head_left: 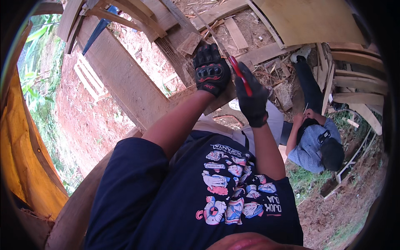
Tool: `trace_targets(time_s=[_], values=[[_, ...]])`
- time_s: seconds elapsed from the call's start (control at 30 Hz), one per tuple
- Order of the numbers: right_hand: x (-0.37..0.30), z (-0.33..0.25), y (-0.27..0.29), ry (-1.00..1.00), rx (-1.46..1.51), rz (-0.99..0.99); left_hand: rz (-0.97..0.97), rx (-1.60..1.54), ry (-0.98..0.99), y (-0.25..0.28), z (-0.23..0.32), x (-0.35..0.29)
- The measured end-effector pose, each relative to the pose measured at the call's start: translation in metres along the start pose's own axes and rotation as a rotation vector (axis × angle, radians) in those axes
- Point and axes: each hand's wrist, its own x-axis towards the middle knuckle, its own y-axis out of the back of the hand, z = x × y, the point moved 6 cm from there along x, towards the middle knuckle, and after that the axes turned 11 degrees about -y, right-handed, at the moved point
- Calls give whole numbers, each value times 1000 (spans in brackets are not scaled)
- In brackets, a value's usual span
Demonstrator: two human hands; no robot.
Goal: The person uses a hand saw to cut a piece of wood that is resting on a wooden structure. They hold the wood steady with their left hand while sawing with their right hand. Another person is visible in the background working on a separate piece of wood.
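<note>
My right hand (253,100), in a black glove, is closed around the red handle (240,75) of a handsaw. The saw's thin blade (211,31) points away from me, up and to the left, across the wood. Just left of the handle, my left hand (212,71), in a black glove with red trim and a hard knuckle guard, rests on a wooden board (180,98). Its fingers are together and bent over the wood; their tips are partly hidden. A small wood offcut (189,44) lies beyond the left fingers, near the blade.
A wide plank (121,75) runs out to the left. Stacked boards (358,79) and a large pale panel (308,21) stand at the right and far right. A person in a grey top (314,146) sits low at my right. An orange sheet (29,154) hangs at the left.
</note>
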Motion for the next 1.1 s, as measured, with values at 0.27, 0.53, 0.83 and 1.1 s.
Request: trace_targets(time_s=[0.27,0.53,0.83,1.1], values=[[-100,1,78,-349,6,-133,41,96,7,-3,-5,4],[-103,-11,101,-300,-37,-198,50,113,7,3,-10,0],[-13,8,10,-34,41,46,61,104,-32,1,-1,3],[-184,8,134,-348,-99,-211,1,115,25,-2,-7,2]])
